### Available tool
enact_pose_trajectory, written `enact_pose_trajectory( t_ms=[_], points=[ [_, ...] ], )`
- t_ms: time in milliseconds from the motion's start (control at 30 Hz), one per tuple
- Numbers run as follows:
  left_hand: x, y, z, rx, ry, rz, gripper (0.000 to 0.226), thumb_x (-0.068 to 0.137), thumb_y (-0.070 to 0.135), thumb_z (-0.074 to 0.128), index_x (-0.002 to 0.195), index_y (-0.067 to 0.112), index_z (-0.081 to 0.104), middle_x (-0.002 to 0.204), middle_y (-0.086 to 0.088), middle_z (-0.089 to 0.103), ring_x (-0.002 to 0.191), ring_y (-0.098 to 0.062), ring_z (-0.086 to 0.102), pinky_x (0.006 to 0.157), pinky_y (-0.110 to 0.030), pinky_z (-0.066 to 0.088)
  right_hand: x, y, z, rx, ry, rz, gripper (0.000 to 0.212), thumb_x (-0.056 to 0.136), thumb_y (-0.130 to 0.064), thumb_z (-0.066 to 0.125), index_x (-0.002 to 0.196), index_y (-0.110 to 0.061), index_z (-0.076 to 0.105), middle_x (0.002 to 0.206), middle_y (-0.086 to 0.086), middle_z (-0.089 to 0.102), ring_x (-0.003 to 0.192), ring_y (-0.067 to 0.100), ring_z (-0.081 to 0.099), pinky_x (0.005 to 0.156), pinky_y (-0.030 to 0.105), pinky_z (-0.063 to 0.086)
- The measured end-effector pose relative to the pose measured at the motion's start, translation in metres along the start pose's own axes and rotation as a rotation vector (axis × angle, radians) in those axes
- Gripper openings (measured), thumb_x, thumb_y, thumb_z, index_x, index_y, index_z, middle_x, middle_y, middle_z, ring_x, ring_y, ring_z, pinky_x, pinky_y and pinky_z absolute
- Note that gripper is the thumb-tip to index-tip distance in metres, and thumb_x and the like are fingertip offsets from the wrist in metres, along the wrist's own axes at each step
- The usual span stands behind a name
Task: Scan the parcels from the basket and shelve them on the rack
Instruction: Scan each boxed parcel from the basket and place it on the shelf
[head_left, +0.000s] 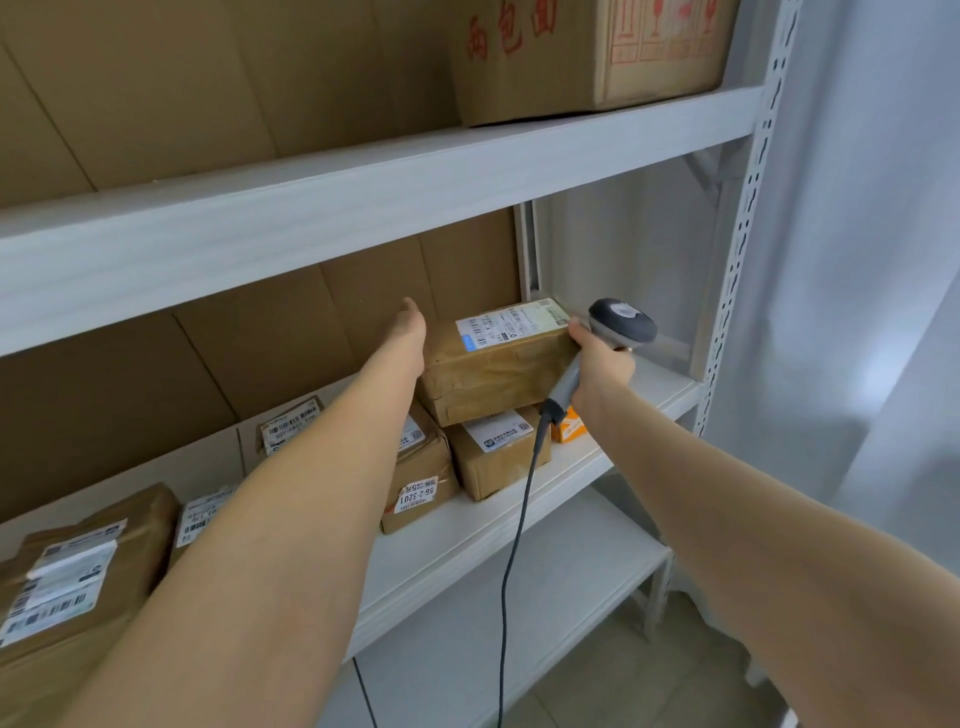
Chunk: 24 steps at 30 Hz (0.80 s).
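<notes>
1. White steel shelving, the rack, fills the view. It is backed with brown cardboard sheets, and a pale curtain hangs to its right.
2. The right hand has its fingers curled tight round the grey handle of the scanner, whose dark head stands above the fist. One finger of that hand touches the right end of the top parcel.
3. The left hand lies against the same parcel's left end, thumb straight and pointing up and away. Its other fingers are hidden behind the box, so I cannot tell whether they curl round it.
4. Between the two hands, the top parcel is a brown taped box with its white shipping label facing up. It sits on a smaller lower parcel near the right end of the middle shelf.
5. A small orange box stands just beside the lower parcel, partly behind the scanner's handle.
6. The scanner's dark cable drops from the handle past the shelf edge.
7. Leftward along the shelf are more brown parcels: one labelled "56-2-3201" and a big one at the near left.
8. On the shelf above stands a large carton with red print.
</notes>
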<state>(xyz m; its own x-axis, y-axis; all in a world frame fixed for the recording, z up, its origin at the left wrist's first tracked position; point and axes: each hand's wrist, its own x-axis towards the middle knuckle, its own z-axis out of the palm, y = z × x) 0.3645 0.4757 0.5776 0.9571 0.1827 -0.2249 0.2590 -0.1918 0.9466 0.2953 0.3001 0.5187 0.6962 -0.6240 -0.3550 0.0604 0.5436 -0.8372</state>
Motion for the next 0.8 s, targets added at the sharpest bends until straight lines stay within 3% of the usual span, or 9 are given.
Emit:
enact_pose_trajectory(
  t_ms=[133,200,267,400,467,567,667,800],
  points=[
    [0.004,-0.008,0.003,-0.032,-0.066,-0.015,0.031,0.090,0.028,0.056,0.115,0.009,0.054,0.112,-0.007,0.058,0.105,-0.025,0.058,0.093,-0.039,0.050,0.000,0.001,-0.001,-0.094,-0.006,-0.013,0.061,0.074,-0.041,0.081,0.123,-0.017,0.054,0.102,-0.002,0.059,0.100,0.022,0.056,0.098,0.044,0.047],
    [0.010,-0.013,0.004,0.038,-0.055,0.046,0.040,0.088,0.020,0.059,0.127,0.011,0.053,0.122,-0.008,0.055,0.111,-0.025,0.054,0.092,-0.035,0.048,0.000,0.008,-0.006,-0.208,-0.026,-0.029,0.046,0.072,-0.046,0.080,0.103,-0.019,0.060,0.098,0.000,0.065,0.096,0.024,0.062,0.095,0.048,0.051],
    [0.016,-0.019,0.006,0.063,-0.049,0.111,0.058,0.091,0.015,0.058,0.144,0.018,0.037,0.140,-0.007,0.045,0.123,-0.025,0.047,0.098,-0.036,0.045,0.000,0.015,-0.010,-0.259,-0.057,-0.058,0.034,0.072,-0.044,0.081,0.085,-0.024,0.057,0.087,-0.002,0.065,0.086,0.023,0.065,0.088,0.047,0.056],
    [0.016,-0.030,0.009,0.097,-0.057,0.160,0.080,0.093,0.015,0.059,0.153,0.027,0.007,0.159,-0.006,0.016,0.141,-0.026,0.027,0.110,-0.038,0.034,-0.008,0.026,-0.016,-0.246,-0.136,-0.017,0.031,0.077,-0.034,0.081,0.089,-0.016,0.058,0.087,0.002,0.063,0.080,0.023,0.065,0.059,0.034,0.058],
    [0.011,-0.034,0.012,0.141,-0.026,0.096,0.084,0.091,0.015,0.062,0.153,0.021,0.006,0.157,-0.010,0.017,0.140,-0.028,0.029,0.107,-0.037,0.036,-0.011,0.029,-0.015,-0.247,-0.125,-0.021,0.038,0.079,-0.033,0.079,0.102,-0.014,0.057,0.094,0.004,0.064,0.091,0.028,0.065,0.071,0.040,0.058],
    [0.003,-0.038,0.014,0.148,0.017,0.006,0.066,0.087,0.014,0.065,0.143,0.006,0.032,0.139,-0.017,0.042,0.121,-0.029,0.047,0.096,-0.036,0.047,-0.012,0.029,-0.013,-0.193,-0.117,-0.052,0.038,0.081,-0.034,0.077,0.108,-0.020,0.054,0.104,0.003,0.066,0.102,0.028,0.064,0.093,0.048,0.053],
    [-0.006,-0.034,0.014,0.031,-0.029,-0.057,0.057,0.087,0.012,0.063,0.137,0.003,0.037,0.130,-0.015,0.049,0.116,-0.031,0.049,0.088,-0.040,0.047,-0.014,0.023,-0.008,-0.150,-0.171,-0.045,0.036,0.082,-0.035,0.077,0.108,-0.021,0.055,0.100,0.001,0.069,0.100,0.027,0.067,0.095,0.048,0.053],
    [-0.015,-0.025,0.011,-0.065,-0.113,-0.113,0.049,0.089,0.011,0.059,0.133,0.007,0.039,0.123,-0.015,0.051,0.113,-0.032,0.051,0.093,-0.055,0.047,-0.015,0.013,0.001,-0.142,-0.229,-0.047,0.034,0.082,-0.032,0.077,0.106,-0.019,0.056,0.089,-0.002,0.068,0.097,0.025,0.069,0.091,0.043,0.055]
  ],
)
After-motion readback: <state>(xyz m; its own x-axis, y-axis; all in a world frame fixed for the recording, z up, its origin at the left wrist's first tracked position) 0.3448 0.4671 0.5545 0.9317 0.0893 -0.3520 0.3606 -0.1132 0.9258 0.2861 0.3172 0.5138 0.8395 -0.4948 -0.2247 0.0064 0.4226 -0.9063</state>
